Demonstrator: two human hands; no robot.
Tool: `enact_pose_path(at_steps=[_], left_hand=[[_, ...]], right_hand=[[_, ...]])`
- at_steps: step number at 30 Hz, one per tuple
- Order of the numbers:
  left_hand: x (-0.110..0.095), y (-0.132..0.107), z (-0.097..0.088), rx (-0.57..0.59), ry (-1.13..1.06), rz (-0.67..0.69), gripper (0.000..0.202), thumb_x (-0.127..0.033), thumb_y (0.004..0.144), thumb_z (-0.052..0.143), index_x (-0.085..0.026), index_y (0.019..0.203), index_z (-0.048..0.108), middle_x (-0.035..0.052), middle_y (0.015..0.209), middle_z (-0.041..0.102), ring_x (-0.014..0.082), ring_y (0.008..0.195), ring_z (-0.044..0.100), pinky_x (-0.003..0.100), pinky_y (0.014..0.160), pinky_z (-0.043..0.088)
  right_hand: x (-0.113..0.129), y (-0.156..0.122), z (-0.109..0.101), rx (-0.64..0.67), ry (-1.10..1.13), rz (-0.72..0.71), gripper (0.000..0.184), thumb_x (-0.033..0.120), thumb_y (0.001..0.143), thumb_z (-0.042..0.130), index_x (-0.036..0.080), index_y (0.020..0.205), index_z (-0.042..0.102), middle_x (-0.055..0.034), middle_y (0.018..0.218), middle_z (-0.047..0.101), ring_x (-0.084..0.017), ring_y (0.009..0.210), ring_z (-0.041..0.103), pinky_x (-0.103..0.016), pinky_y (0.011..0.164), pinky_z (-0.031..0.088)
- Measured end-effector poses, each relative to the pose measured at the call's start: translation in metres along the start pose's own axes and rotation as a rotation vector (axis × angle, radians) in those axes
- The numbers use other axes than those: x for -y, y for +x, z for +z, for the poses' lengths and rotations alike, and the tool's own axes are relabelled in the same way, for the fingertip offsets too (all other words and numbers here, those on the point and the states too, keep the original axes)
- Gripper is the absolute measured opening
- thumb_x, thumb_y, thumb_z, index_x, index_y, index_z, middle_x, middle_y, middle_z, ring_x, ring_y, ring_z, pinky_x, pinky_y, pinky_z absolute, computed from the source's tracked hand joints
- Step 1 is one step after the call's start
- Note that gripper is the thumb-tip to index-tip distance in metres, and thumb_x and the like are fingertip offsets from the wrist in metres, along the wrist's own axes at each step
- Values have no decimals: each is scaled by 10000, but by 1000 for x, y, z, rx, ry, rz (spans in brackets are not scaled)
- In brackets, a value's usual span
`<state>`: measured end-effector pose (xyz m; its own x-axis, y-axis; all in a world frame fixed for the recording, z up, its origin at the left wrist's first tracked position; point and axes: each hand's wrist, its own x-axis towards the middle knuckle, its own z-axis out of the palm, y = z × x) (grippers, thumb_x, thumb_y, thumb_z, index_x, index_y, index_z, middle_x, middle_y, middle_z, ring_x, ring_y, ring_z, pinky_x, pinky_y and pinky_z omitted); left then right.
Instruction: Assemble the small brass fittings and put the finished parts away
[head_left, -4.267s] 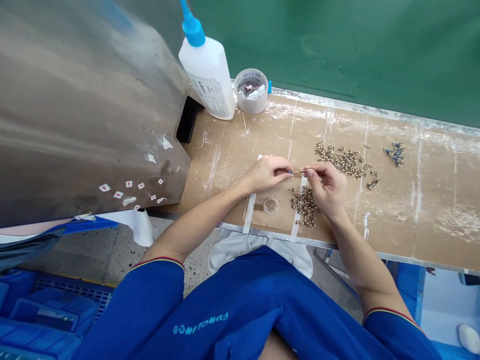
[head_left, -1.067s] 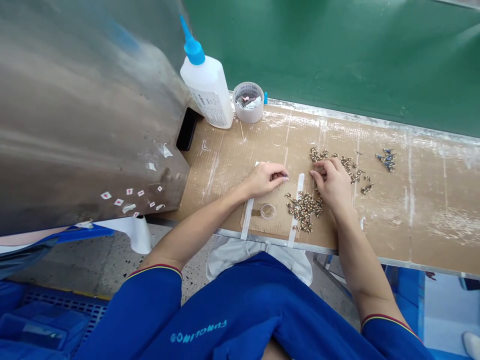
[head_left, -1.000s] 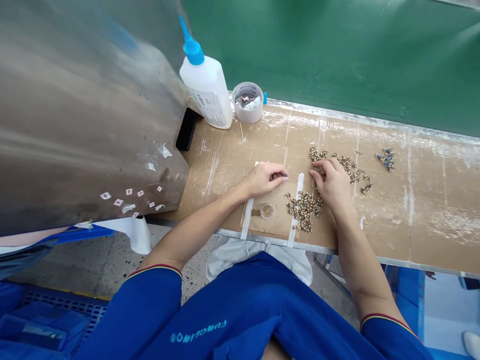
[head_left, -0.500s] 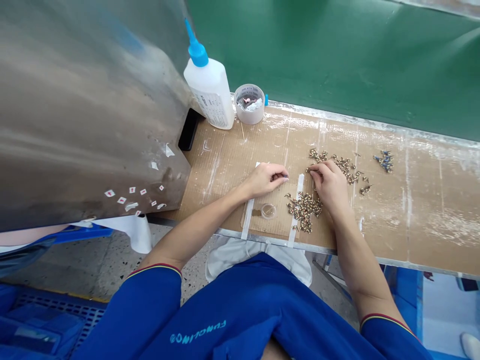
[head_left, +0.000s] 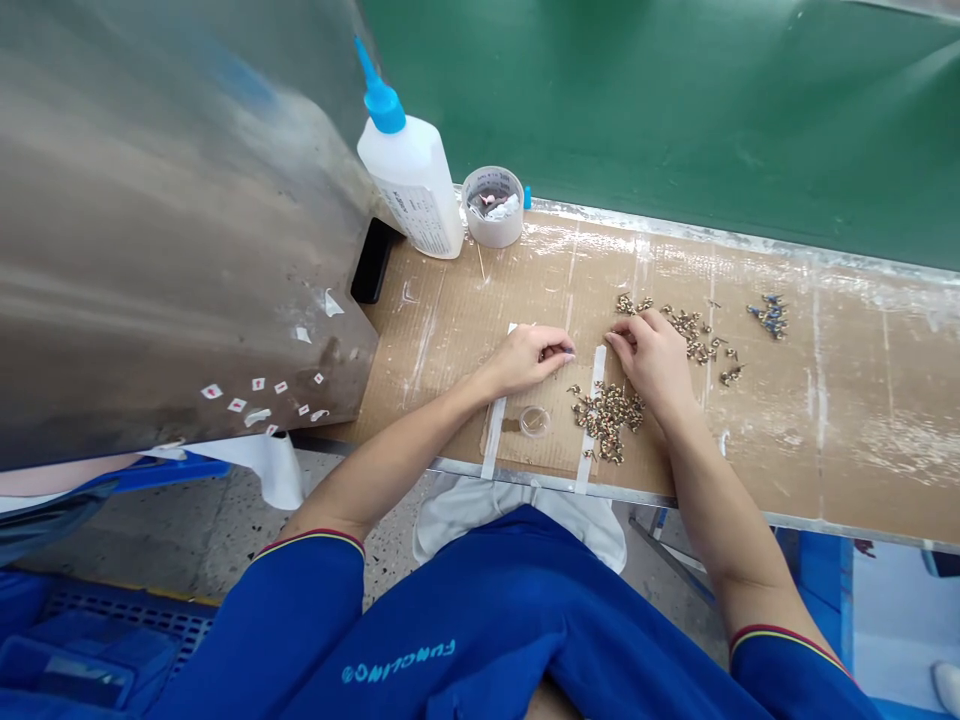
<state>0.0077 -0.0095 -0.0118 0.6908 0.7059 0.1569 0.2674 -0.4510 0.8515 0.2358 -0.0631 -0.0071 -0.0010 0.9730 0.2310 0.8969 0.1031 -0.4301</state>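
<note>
Brass-toned metal pcs (head_left: 611,432) sit in two loose heaps on the cardboard-covered tabletop (head_left: 757,440): one toward the front edge, partly over the right of two white tape strips (head_left: 584,468), the other (head_left: 686,325) farther back, partly hidden by the R hand (head_left: 651,360). R thumb & fingertips are drawn in narrow, just left of the back heap; can't tell if they grip a pc. L hand (head_left: 529,358) is pinched, apparently on a tiny blue bit (head_left: 568,350), mostly hidden. Step in hand looks like handling pcs singly, R on pickup, L on hold. Next move prob. calls for a light, exact fingertip pinch w/ L kept steady; pcs lie tangled, so lifting two at once is a risk. Clear round dish (head_left: 535,421) is btwn the strips, nr the front edge. Blue-tipped cluster (head_left: 769,317) lies apart, right of the back heap, toward the back edge. Nr the back-left corner: white bottle (head_left: 411,185) upright, tape roll (head_left: 495,232) w/ scraps just beside it, thin stick (head_left: 481,263) in front, dark flat object (head_left: 372,265) by the metal panel (head_left: 172,220). Green surface (head_left: 675,100) beyond the back edge.
</note>
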Motion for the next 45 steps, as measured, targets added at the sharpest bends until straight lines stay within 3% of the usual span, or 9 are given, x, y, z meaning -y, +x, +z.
enact_pose_path(at_steps=[15,23,28,36,45], left_hand=[[-1,0,-1,0,-3,21,112,-208,923,644,-147,885,729,25,789,721,128,707,625,250,703,459],[-2,-1,-1,13,10,3,112,-207,927,635,-155,901,731,32,813,735,133,720,640,255,713,477],[-2,-1,-1,16,5,0,112,-204,925,628,-159,902,728,27,807,732,130,707,637,253,708,486],[-3,-1,-2,23,20,-7,113,-213,932,631,-159,920,730,37,838,744,135,732,648,260,729,497],[-3,-1,-1,26,26,-2,109,-210,929,627,-167,913,726,32,840,745,138,735,652,266,734,507]], right_hand=[[-2,-1,-3,-104,40,58,264,358,1004,493,241,838,662,-88,847,729,-263,798,666,-385,747,515],[9,-5,1,12,550,261,324,523,967,565,240,816,615,-27,682,684,-192,607,649,-350,634,559],[10,-5,3,10,663,315,355,585,910,631,241,821,611,-12,662,674,-167,584,641,-318,580,564],[8,-7,2,-43,610,331,252,471,926,619,227,872,639,-8,678,681,-160,597,657,-321,604,578],[7,-8,0,-10,556,302,147,344,915,601,223,918,684,-16,724,707,-180,646,695,-354,661,605]])
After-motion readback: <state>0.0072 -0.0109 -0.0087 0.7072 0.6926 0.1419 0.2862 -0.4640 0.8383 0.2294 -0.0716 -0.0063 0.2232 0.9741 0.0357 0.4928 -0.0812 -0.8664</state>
